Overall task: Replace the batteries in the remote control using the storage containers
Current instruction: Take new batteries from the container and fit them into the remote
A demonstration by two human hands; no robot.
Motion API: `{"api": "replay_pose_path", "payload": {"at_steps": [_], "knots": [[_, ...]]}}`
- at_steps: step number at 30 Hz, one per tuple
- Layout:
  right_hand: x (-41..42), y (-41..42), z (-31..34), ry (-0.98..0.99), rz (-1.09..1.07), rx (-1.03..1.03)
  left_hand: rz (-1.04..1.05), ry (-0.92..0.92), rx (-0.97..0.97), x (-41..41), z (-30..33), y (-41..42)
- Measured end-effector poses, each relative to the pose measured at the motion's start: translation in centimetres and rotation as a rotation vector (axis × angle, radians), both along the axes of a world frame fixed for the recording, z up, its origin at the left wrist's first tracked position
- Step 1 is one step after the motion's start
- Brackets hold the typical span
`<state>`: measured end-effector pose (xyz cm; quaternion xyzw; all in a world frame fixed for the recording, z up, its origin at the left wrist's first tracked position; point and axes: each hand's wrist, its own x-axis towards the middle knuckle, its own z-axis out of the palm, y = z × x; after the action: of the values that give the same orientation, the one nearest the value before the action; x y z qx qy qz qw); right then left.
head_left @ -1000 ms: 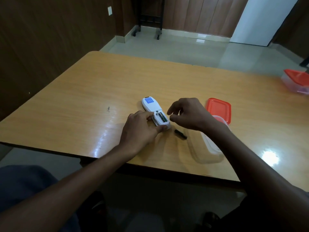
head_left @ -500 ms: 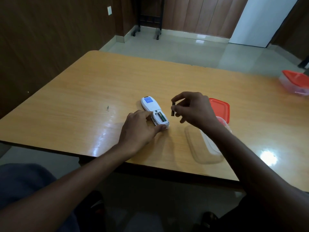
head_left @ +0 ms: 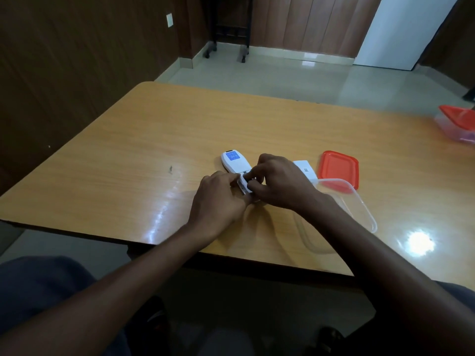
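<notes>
A white remote control (head_left: pixel 235 164) lies back-up on the wooden table (head_left: pixel 154 140), a blue label near its far end and its battery compartment uncovered at the near end. My left hand (head_left: pixel 218 204) pinches that near end from the left. My right hand (head_left: pixel 280 186) bends over the compartment, its fingertips holding a small dark battery (head_left: pixel 247 180) down at the opening; most of the battery is hidden. The white battery cover (head_left: pixel 304 170) rests just beyond my right hand.
An open clear plastic container (head_left: pixel 359 204) sits under my right forearm, its red lid (head_left: pixel 338 169) flat on the table behind it. A second container with a red lid (head_left: pixel 457 124) stands at the far right edge. A bright reflection marks the table's near right.
My right hand picked a dark battery up off the table, raised it, then brought it down left onto the remote's compartment. My left hand stayed on the remote.
</notes>
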<state>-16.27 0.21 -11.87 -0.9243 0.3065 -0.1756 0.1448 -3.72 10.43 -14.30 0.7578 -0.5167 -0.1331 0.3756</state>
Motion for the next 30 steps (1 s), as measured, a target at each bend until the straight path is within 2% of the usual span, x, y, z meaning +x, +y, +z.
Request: {"api": "replay_pose_path", "payload": {"at_steps": [5,8,10,12,15,17,19,26,30], "knots": [[-0.3,-0.2,1.2,0.157,0.021,-0.028,-0.012,0.004,-0.003,0.0,0.3,0.2],[-1.1,-0.5,2.0,0.121,-0.032,0.032,-0.008,0.015,-0.002,-0.2,0.5,0.3],[-1.9,-0.9,2.0,0.081,-0.128,-0.057,0.008,0.011,0.004,-0.4,0.5,0.3],[-2.7,-1.6,1.7,0.067,-0.285,-0.232,0.02,0.017,0.015,-0.5,0.6,0.3],[-3.4,-2.3,1.4,0.247,-0.462,-0.322,0.024,0.028,0.024,-0.6,0.6,0.4],[-3.4,-2.3,1.5,0.357,-0.482,-0.261,0.027,0.038,0.031,-0.7,0.6,0.5],[-3.3,-2.5,1.4,0.36,-0.479,-0.203,0.032,0.051,0.037,-0.6,0.8,0.5],[-1.5,-1.1,2.2,-0.089,-0.443,0.183,0.031,0.194,0.114,-0.2,2.0,0.5],[-0.1,0.6,2.8,-0.115,-0.37,0.328,0.027,0.37,0.165,0.4,2.4,0.5]]}}
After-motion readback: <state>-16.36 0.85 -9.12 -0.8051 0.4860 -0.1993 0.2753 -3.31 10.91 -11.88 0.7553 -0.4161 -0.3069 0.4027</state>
